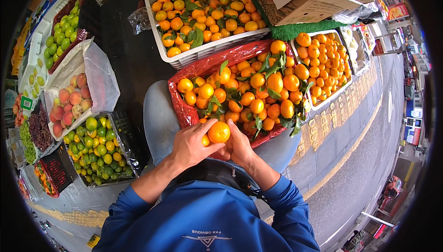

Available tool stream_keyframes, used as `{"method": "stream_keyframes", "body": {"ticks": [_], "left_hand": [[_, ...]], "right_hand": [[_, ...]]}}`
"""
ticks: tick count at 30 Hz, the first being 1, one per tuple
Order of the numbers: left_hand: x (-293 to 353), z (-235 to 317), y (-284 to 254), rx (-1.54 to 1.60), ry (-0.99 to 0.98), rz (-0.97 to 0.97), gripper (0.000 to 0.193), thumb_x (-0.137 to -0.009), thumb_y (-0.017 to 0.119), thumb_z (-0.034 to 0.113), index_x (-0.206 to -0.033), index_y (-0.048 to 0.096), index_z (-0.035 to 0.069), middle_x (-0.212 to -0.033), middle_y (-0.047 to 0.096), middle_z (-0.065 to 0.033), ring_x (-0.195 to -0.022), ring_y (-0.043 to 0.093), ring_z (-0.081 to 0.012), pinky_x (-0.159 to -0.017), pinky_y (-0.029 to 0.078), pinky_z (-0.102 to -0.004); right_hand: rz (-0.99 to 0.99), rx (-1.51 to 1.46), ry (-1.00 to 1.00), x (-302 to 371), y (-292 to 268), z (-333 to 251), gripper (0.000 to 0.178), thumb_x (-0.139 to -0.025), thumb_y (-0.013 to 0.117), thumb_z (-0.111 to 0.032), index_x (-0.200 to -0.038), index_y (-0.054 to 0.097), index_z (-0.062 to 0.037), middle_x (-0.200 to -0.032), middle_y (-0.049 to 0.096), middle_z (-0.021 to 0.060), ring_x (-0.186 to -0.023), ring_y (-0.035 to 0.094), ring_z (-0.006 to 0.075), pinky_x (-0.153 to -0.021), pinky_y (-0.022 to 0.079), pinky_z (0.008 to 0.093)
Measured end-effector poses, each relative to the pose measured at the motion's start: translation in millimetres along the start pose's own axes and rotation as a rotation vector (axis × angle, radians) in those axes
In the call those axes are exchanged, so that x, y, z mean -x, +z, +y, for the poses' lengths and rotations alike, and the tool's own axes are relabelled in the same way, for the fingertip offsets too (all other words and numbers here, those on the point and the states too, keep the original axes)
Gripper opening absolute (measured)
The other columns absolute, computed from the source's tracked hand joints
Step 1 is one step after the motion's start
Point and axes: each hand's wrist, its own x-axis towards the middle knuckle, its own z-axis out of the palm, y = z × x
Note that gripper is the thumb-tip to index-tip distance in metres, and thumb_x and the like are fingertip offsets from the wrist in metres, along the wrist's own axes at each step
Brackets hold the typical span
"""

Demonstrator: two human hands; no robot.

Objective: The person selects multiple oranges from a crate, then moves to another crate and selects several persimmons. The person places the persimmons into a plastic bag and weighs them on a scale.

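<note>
An orange mandarin (219, 133) is held up between my two hands, close to my body. My left hand (190, 145) has its fingers closed round the fruit's left side, and part of a second mandarin (205, 140) shows beneath those fingers. On the right side, my right hand (238, 145) presses its thumb and fingers against the same mandarin; its lower fingers are partly hidden. Just beyond both hands sits a red-lined crate (184, 113) heaped with mandarins (247, 99), some with green leaves and stems.
A white crate (159, 35) of small leafy citrus stands beyond, and a white tray (344, 53) of small orange fruit lies at the right. Peaches (69, 102), a crate of green-yellow citrus (97, 148) and green fruit (62, 35) are on the left. Cardboard boxes (318, 3) stand far right.
</note>
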Motion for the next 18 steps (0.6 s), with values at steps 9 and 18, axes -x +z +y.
{"method": "stream_keyframes", "body": {"ticks": [9,18], "left_hand": [[12.8,-59.1,5.5,0.739,-0.35,0.039,0.054,-0.09,0.078,0.026,-0.133,0.061,-0.003,-0.109,0.073,-0.0121,-0.095,0.072,-0.0195,-0.086,0.057,-0.0342],[17.2,-131.1,-0.6,1.428,-0.42,-0.011,0.049,-0.103,0.053,0.049,-0.123,0.06,0.004,-0.097,0.069,-0.0119,-0.089,0.068,-0.0244,-0.075,0.056,-0.0372]], "right_hand": [[0.442,0.425,-0.428,-5.9,-72.0,-42.9,0.043,-0.105,0.057,-0.033,-0.09,0.069,0.0055,-0.073,0.068,0.0092,-0.058,0.063,0.0145,-0.055,0.05,0.0275],[0.178,2.002,-0.235,-76.1,-93.2,19.3,0.035,-0.089,0.066,-0.037,-0.095,0.077,-0.004,-0.094,0.076,0.0179,-0.097,0.072,0.0361,-0.087,0.057,0.0453]]}}
